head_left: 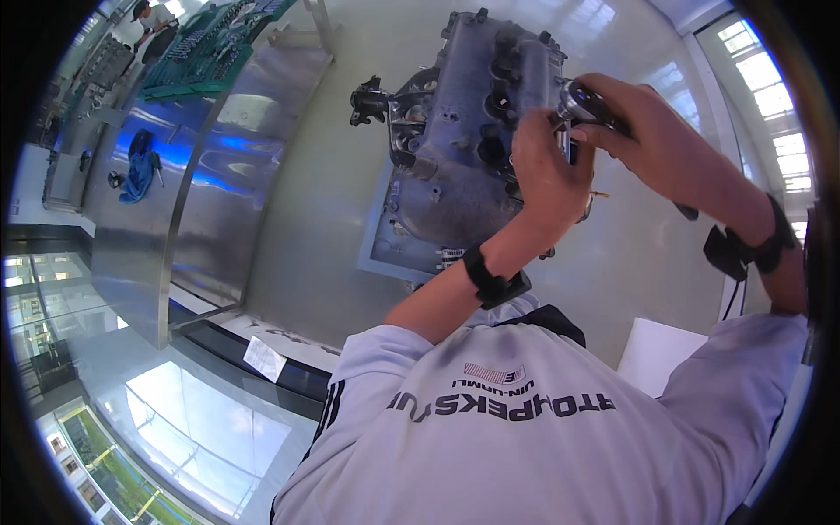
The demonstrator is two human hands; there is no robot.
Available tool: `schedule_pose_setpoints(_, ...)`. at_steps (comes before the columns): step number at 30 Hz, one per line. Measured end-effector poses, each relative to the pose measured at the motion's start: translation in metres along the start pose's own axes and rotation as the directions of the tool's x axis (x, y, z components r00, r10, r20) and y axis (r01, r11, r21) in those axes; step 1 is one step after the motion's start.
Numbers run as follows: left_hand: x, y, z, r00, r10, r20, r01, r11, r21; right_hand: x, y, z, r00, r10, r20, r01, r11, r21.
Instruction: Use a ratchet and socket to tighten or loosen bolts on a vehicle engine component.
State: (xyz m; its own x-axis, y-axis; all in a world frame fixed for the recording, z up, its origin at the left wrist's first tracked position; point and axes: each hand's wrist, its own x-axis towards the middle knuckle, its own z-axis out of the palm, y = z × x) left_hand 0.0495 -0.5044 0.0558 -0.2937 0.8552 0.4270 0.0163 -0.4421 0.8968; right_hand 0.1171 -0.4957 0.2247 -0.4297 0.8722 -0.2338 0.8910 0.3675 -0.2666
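Steel surface (131, 271) gleaming at left, blue cloth (137, 184) crumpled on it, green tool tray (194, 80) farther along, and here, pale floor (306, 192), grey frame (378, 238) beneath the engine (459, 131)!

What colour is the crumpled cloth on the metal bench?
The cloth is blue; the head view shows it.
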Motion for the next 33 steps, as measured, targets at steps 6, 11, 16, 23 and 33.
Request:
schedule_pose_setpoints(6,0.013,-0.01,-0.006,0.991,-0.049,0.125,0.055,0.997,-0.048,0.012,0.031,-0.021,0.871,-0.483,0.086,0.485,0.822,-0.297)
schedule_pose_setpoints(11,0.031,0.0,-0.028,0.781,-0.194,0.593,0.19,0.979,0.07,0.004,0.033,-0.011,0.9,-0.422,0.108,0.425,0.795,-0.434)
schedule_pose_setpoints(16,0.016,-0.001,0.001,0.95,0.297,0.092,-0.311,0.903,0.297,0.011,0.035,-0.004,0.961,-0.152,0.232,0.206,0.951,-0.231)
schedule_pose_setpoints(23,0.035,-0.007,-0.045,0.886,-0.064,0.46,0.097,0.994,-0.049,0.014,0.018,-0.008,0.965,-0.136,0.226,0.196,0.942,-0.271)
schedule_pose_setpoints(33,0.024,-0.019,-0.044,0.956,0.116,0.268,-0.12,0.993,0.0,0.033,0.003,-0.002,0.853,-0.453,0.26,0.521,0.719,-0.459)
